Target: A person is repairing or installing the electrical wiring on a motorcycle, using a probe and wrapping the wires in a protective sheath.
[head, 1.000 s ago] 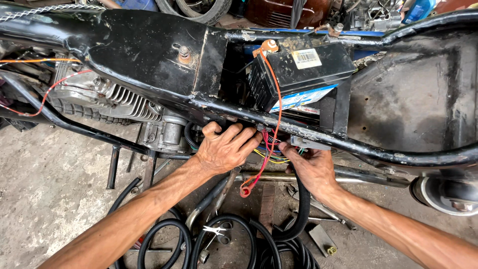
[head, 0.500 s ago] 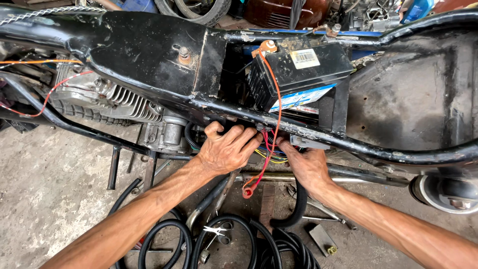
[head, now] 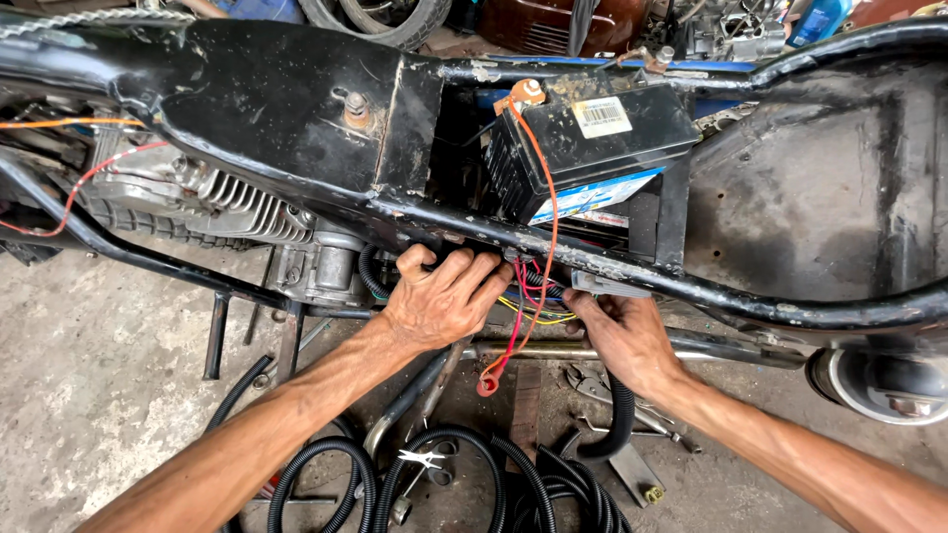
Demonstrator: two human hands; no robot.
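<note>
Stained concrete workshop floor (head: 89, 395), littered with loops of black corrugated hose (head: 434, 474) and a few small hand tools (head: 592, 385) under a stripped black motorcycle frame (head: 296, 118). Above, on the frame, a black battery (head: 583, 148) tilted in its cradle, with an orange wire (head: 548, 207) running from its terminal down past the lower frame tube (head: 691, 281) to a red connector (head: 487, 385) hanging loose just between the two wrists. To the left, a finned engine block (head: 217, 202), with a second orange wire and a red one trailing off toward the frame's front. Left hand (head: 444, 301) pressed up against the underside of the lower tube, fingers curled and bunched close over a bundle of red and yellow wires (head: 528, 306) (whether actually pinching them or only pushing against them, cannot tell, since the fingertips sit tucked behind the tube). Right hand (head: 622, 336) just beside it, knuckles up, fingers reaching up to a small grey plug (head: 607, 286) at the tube's lower edge; grip partly hidden, so closed or merely touching not clear. Both hands near each other, wire bundle between them. Further right, a bare rear mudguard panel (head: 810, 197) and a chromed hub (head: 884, 385) at the edge of view.
</note>
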